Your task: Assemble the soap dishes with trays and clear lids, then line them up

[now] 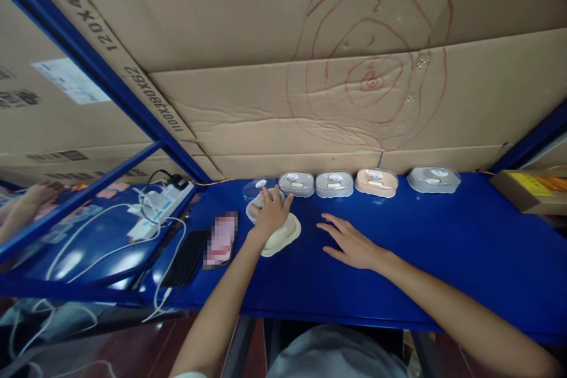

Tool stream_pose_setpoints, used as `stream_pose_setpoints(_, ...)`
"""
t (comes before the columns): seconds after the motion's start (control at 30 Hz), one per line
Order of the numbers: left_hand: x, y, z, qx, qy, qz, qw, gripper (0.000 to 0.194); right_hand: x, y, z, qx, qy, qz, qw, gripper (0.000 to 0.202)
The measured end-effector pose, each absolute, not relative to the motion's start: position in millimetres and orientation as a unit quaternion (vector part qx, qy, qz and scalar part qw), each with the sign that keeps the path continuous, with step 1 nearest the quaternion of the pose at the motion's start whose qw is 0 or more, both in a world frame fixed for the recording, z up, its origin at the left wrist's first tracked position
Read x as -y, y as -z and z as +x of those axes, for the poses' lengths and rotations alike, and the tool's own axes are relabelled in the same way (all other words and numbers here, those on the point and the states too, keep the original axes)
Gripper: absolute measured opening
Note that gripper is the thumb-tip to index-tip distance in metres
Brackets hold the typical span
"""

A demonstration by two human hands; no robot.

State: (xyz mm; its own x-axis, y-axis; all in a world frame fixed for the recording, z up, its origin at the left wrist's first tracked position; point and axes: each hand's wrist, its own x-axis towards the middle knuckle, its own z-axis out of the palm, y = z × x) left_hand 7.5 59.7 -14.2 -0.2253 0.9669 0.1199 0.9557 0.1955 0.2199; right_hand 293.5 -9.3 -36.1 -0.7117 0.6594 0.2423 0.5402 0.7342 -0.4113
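With fingers spread, my left hand (271, 212) lies over a whitish oval dish (253, 210) on the blue table; whether it grips the dish's rim I cannot make out. Partly under that wrist is a cream oval piece (286, 236) with a wavy rim. Just behind rests a clear lid (254, 189) bearing a round label. My right hand (352, 242) hovers or rests over the blue surface, fingers apart and holding nothing. Along the back stand lidded oval boxes: two grey ones (296, 185) (334, 185), a peach one (376, 183) and another grey one (433, 181).
A black phone (186, 258) and a phone with a blurred pink screen (220, 240) lie left. Beyond them are a white power strip (159, 209) with cables and another person's hand (42, 194). A cardboard box (527, 192) stands right; a cardboard wall (248, 112) closes the back.
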Motion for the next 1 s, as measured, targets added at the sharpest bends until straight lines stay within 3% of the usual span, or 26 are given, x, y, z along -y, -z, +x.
stream_pose_setpoints(0.2, -84, 17, 16, -0.825, -0.106, 0.555, -0.007, 0.085, 9, 40, 294, 0.914, -0.150, -0.326, 0.190, 0.058)
stream_pose_setpoints(0.5, -74, 22, 6, -0.795, -0.092, 0.595, -0.069, 0.069, 8, 43, 293, 0.914, -0.138, -0.319, 0.208, 0.055)
stream_pose_setpoints(1.0, -55, 27, -25, -0.721, -0.079, 0.684, -0.080, 0.061, 7, 48, 293, 0.914, -0.138, -0.319, 0.210, 0.053)
